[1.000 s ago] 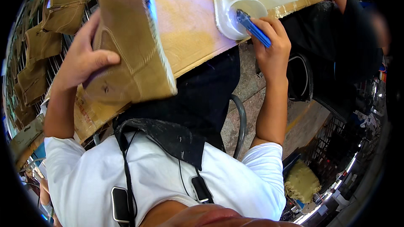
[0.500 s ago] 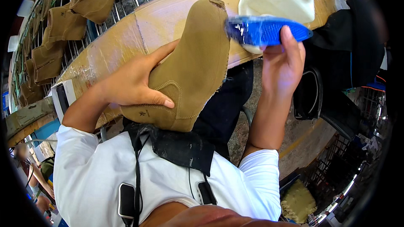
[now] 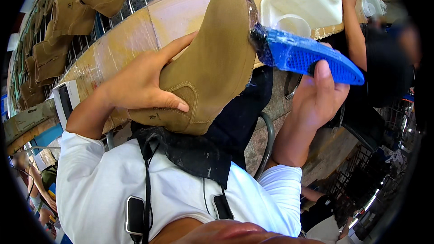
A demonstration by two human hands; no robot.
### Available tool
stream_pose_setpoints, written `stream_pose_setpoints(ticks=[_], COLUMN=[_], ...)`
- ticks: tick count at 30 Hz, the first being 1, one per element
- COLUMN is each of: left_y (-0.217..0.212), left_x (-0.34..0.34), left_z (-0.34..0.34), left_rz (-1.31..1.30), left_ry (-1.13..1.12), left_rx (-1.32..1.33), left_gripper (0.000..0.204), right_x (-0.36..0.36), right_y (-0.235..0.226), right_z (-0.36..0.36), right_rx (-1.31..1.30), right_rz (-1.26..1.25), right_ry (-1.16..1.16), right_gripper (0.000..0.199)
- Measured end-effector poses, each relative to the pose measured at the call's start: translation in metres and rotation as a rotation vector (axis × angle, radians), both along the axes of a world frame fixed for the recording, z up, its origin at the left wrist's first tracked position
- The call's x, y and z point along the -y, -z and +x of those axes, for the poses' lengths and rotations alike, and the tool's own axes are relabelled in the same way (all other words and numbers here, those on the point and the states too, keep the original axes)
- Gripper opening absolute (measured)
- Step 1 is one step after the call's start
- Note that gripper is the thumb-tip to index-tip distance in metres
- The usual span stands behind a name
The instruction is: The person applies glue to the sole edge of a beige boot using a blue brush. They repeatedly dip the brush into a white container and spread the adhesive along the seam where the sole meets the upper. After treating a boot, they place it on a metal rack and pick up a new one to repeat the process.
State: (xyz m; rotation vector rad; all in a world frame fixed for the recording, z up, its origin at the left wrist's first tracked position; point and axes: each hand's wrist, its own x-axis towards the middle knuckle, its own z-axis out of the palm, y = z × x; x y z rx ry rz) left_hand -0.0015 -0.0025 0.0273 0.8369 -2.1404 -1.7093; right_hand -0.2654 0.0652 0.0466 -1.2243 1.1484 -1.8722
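Note:
A tan suede boot (image 3: 217,63) lies on its side across my lap and the table edge, its toe pointing away from me. My left hand (image 3: 147,79) grips it round the ankle, thumb pressed near the stitched side panel. In my right hand (image 3: 318,97) is a blue plastic brush (image 3: 312,58), held by its handle end with the thumb on top. The brush's dark, wet-looking bristle end touches the boot's right rim near the toe. A dark, shiny strip runs along that rim. The boot's underside is turned away and hidden.
Beyond the boot, a cardboard-covered table (image 3: 176,13) bears a white plastic jug (image 3: 307,0) and a translucent cup (image 3: 293,25). At the left, several tan boots (image 3: 74,16) sit on a metal rack. Another person's arm (image 3: 356,36) reaches in at the right.
The brush has shifted right and a little down, its handle end tilting downward. The dark, shiny strip now covers more of the rim by the toe. The boot has moved slightly away from me.

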Motion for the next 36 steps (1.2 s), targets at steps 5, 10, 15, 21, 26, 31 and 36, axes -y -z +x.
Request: stream_pose_setpoints(ticks=[5, 10, 15, 21, 26, 31, 36], left_y=[-0.002, -0.005, -0.008, -0.005, -0.002, 0.001, 0.003], left_x=[0.001, 0.002, 0.003, 0.005, 0.005, 0.005, 0.006], left_z=[-0.002, -0.006, -0.009, -0.015, -0.017, -0.017, -0.016], left_rz=[0.057, 0.095, 0.182, 0.318, 0.377, 0.449, 0.491], left_ry=[-0.022, -0.036, -0.064, -0.124, -0.154, -0.176, -0.184], left_rx=[-0.062, -0.139, -0.19, -0.274, -0.319, -0.356, -0.373], left_gripper=[0.098, 0.096, 0.093, 0.09, 0.087, 0.084, 0.083], right_x=[-0.015, -0.026, -0.034, -0.042, -0.046, -0.046, -0.045], right_y=[0.005, 0.006, 0.009, 0.017, 0.019, 0.012, 0.006], right_z=[0.001, 0.006, 0.015, 0.024, 0.025, 0.019, 0.014], right_rx=[-0.102, -0.212, -0.235, -0.272, -0.386, -0.5, -0.58], right_rz=[-0.035, -0.031, -0.025, -0.01, -0.043, -0.073, -0.114], right_ry=[-0.042, -0.002, 0.046, 0.122, 0.126, 0.063, 0.013], right_gripper=[0.027, 0.03, 0.033, 0.037, 0.04, 0.036, 0.034])
